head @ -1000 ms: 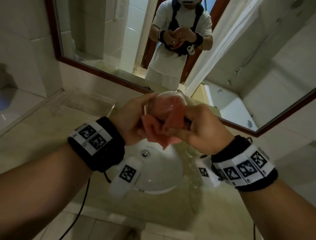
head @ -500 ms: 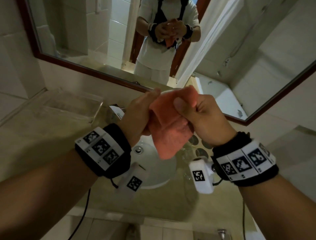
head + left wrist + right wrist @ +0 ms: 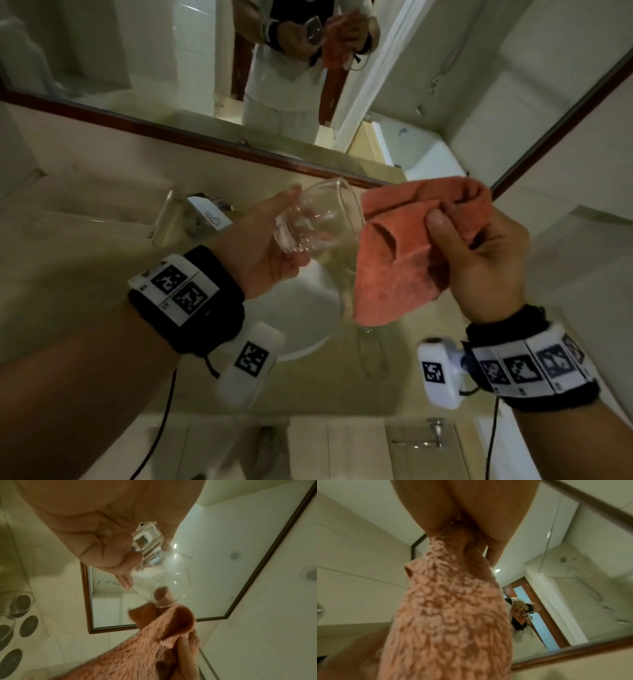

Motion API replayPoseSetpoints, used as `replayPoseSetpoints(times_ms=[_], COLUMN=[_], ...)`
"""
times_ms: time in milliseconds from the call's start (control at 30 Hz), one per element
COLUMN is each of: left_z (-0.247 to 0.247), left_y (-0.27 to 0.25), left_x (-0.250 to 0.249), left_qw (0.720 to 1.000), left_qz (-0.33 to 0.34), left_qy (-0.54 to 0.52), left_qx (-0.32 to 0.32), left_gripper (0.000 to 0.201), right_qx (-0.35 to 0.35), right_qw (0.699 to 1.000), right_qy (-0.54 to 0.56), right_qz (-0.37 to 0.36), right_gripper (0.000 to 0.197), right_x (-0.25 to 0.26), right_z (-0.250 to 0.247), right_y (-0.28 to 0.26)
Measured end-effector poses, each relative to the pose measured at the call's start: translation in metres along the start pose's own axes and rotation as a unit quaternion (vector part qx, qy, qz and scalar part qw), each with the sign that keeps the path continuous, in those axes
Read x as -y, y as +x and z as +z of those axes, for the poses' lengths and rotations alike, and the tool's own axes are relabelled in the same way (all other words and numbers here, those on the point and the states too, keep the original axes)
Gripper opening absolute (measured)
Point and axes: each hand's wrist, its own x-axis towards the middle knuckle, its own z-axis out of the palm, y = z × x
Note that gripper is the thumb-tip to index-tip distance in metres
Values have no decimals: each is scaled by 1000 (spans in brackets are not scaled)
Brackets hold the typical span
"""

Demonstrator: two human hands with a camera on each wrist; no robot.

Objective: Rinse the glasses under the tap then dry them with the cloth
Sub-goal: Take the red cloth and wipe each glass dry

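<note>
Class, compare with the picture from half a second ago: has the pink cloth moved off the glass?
Yes. The cloth, gripped by the right hand, has come off the glass to its right, nearer the mirror frame's corner.

Brown-framed mirror (image 3: 212, 138) above a beige counter (image 3: 68, 260) and white basin (image 3: 301, 322); pale, seemingly tiled walls

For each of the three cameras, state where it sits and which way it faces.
Head: on the person's head, facing forward and down at the sink and mirror; shows both forearms, left hand holding the glass, right hand holding the cloth.
Left wrist: under the left hand, facing along it and up; shows fingers round the glass.
Right wrist: under the right hand, facing up past the cloth.
Shared: the cloth appears in all three views.
</note>
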Motion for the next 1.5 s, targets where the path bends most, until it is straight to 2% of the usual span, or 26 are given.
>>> replayPoseSetpoints(times_ms=[100,200,267,333,367,500,633,700,800,900,967,1067,1233,1367,1500], left_z=[13,33,54,78,90,139,185,201,210,209,205,201,197,195,191], left_y=[17,41,59,82,95,162,241,282,344,392,415,441,467,477,482], left_x=[13,30,43,55,62,90,134,159,199,240,264,289,316,331,341], left_qw=[999,992,978,947,925,858,813,790,731,680,650,613,575,556,545], left_qz=[9,37,66,112,138,174,125,73,9,-19,-53,-87,-117,-109,-113], left_qy=[36,121,189,286,340,480,566,607,681,732,757,784,809,823,829], left_qx=[-7,-25,-54,-90,-95,-63,-56,-52,-38,-37,-42,-41,-41,-40,-47], left_gripper=[52,75,65,47,44,42,45,46,49,50,50,44,43,42,44], right_qx=[-24,-16,9,34,46,99,104,108,99,122,130,105,91,59,47], right_qw=[996,986,969,949,941,928,913,892,853,858,833,844,831,840,849], right_qy=[-30,-77,-130,-166,-179,-142,-78,-17,107,73,57,47,61,55,40], right_qz=[74,150,209,266,284,331,386,438,501,493,534,524,545,537,524], right_gripper=[7,5,13,20,21,16,12,10,21,27,15,6,8,9,2], right_x=[-24,-52,-78,-111,-128,-191,-249,-276,-311,-343,-358,-373,-386,-396,-406], right_z=[-30,-61,-80,-98,-106,-137,-166,-182,-199,-209,-215,-227,-244,-252,-257], right_y=[-15,-31,-43,-57,-62,-76,-82,-82,-84,-96,-107,-116,-116,-120,-126])
